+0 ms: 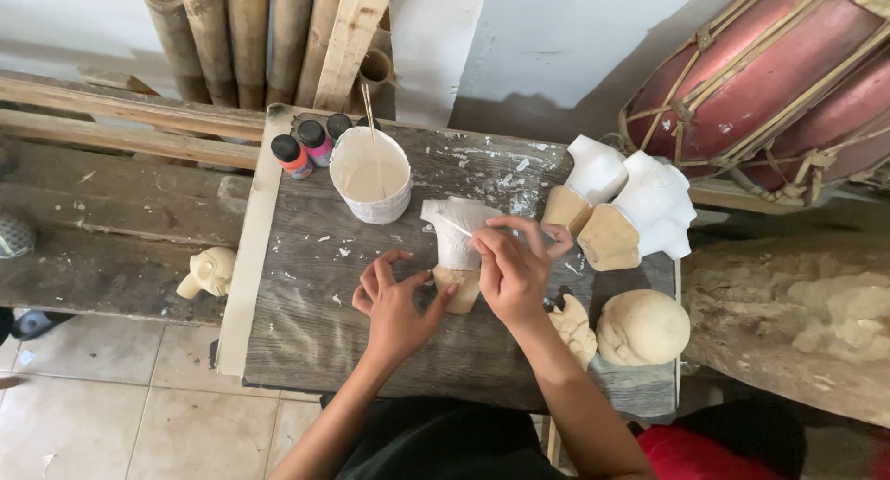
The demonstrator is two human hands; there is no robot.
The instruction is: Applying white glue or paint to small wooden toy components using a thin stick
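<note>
Left hand [394, 304] fingers spread, thumb steadying a half-whitened wooden carving [456, 248] on the grey surface [306, 322], right hand [512, 268] fingers pinching a thin brush [456, 227] against it, cup of white paint [372, 176] behind

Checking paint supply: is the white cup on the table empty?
No, the white cup holds white paint nearly to its rim, with a thin stick standing in it.

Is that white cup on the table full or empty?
Nearly full: the white cup holds pale, creamy paint close to its rim, and a thin stick stands in it.
</note>
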